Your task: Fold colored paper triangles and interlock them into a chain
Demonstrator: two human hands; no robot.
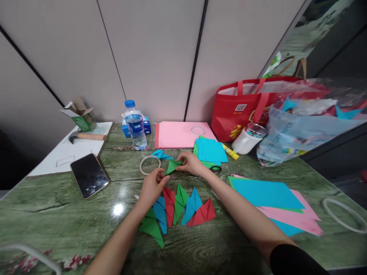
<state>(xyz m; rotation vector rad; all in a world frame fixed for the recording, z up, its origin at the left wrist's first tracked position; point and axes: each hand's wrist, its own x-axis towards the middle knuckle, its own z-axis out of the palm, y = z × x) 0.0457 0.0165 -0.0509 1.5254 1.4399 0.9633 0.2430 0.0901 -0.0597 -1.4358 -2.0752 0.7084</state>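
My left hand [152, 186] and my right hand [191, 163] meet over the middle of the table, each pinching an edge of a small folded green paper piece [172, 166]. My fingers cover parts of it. Closer to me lies a curved row of folded paper pieces, among them a red one [204, 213], a blue one [192, 205] and a green one [180, 202]. My left forearm partly hides the row's left end. Just behind my hands is a flat blue folded piece [161, 154], beside a white ring [149, 165].
Blue squares [211, 149], scissors [215, 169] and a yellow glue stick [231, 152] lie behind my right hand. A water bottle [135, 126] stands upright at the back. Left is a phone [89, 175]; right are coloured sheets [266, 193], a white mug [247, 140] and a red bag [229, 107].
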